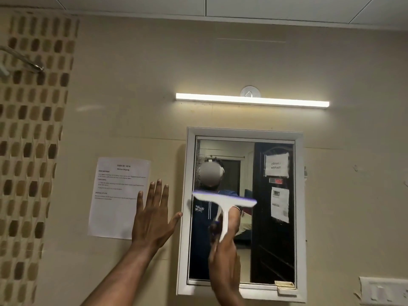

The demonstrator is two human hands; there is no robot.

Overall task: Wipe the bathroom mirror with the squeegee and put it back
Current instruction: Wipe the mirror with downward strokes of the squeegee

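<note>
Right hand (224, 255) grips the squeegee (224, 203) mid-mirror (273, 217); left hand (152, 219) spread wide beside the frame.

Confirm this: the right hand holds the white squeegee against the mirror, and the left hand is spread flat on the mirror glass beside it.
Not quite. The left hand is spread open over the wall and the printed sheet, left of the mirror frame, not on the glass. The head view shows it. The right hand does hold the white squeegee at the mirror.
</note>
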